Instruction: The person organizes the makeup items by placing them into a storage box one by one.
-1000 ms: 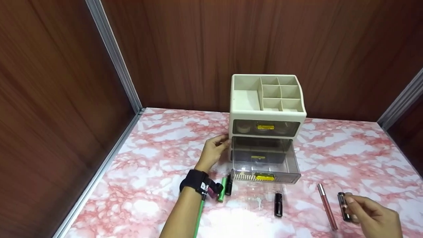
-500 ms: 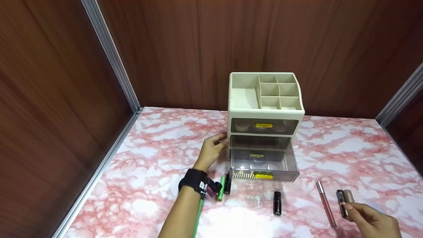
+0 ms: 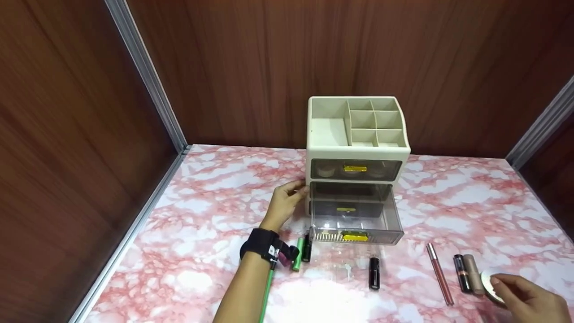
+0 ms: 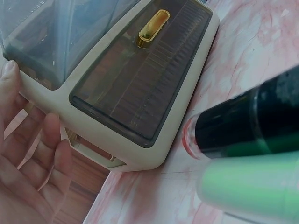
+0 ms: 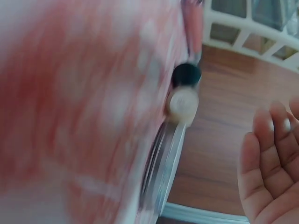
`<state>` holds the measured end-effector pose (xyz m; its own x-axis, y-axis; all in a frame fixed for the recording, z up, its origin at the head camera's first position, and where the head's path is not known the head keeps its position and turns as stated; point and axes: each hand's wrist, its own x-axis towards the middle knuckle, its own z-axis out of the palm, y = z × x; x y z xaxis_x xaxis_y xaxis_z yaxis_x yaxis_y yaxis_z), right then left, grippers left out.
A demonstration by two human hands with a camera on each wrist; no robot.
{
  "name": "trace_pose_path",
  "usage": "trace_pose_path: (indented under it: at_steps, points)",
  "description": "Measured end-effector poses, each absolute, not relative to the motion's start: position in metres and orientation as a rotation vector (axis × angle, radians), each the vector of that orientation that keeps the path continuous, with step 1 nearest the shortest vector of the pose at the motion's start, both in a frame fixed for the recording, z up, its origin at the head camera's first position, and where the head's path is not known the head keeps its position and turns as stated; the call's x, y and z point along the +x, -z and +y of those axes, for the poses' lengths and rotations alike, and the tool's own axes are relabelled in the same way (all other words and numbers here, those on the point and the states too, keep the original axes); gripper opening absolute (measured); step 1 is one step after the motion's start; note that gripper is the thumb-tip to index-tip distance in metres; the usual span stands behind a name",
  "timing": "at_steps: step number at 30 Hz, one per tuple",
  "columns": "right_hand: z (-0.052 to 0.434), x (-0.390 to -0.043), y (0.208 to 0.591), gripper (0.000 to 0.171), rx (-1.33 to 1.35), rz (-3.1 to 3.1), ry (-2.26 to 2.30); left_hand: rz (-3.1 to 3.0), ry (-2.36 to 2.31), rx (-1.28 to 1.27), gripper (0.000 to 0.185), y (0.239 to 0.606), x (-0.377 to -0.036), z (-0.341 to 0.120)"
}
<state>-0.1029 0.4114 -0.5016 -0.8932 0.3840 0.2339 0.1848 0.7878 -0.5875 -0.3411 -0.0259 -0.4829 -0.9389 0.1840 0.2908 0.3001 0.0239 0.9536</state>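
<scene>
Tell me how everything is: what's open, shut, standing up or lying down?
Cream organizer, standing upright
Top drawer, shut
Middle drawer, pulled open
Bottom drawer, shut
Slim red tube, lying down
Brown tube, lying down
Orange-banded black tube, lying down
Green tube, lying down
Black tube beside it, lying down
Lone black tube, lying down
Round disc, can't tell if open or shut
</scene>
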Motion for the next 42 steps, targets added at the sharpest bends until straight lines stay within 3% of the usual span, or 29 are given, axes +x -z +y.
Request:
trace_pose_path:
  at_steps: [11, 16, 21, 36, 42]
  points:
    - [0.453, -0.116, 0.520, 0.054, -0.155, -2.909, -0.562, -2.205, 2.033, -0.516, 0.030, 0.482, -0.339, -0.027]
    - [0.464, -0.123, 0.523, 0.073, -0.070, -3.110, -0.595, -2.205, 2.054, -0.494, 0.030, 0.482, -0.339, -0.027]
    - [0.471, -0.131, 0.524, 0.084, -0.088, -3.210, -0.558, -2.209, 2.069, -0.478, 0.031, 0.500, -0.355, -0.026]
    - [0.469, -0.147, 0.519, 0.089, -0.108, -3.266, -0.473, -2.177, 2.019, -0.501, 0.032, 0.515, -0.364, -0.025]
    - [0.465, -0.147, 0.518, 0.079, -0.205, -3.117, -0.425, -2.188, 2.017, -0.494, 0.032, 0.514, -0.364, -0.025]
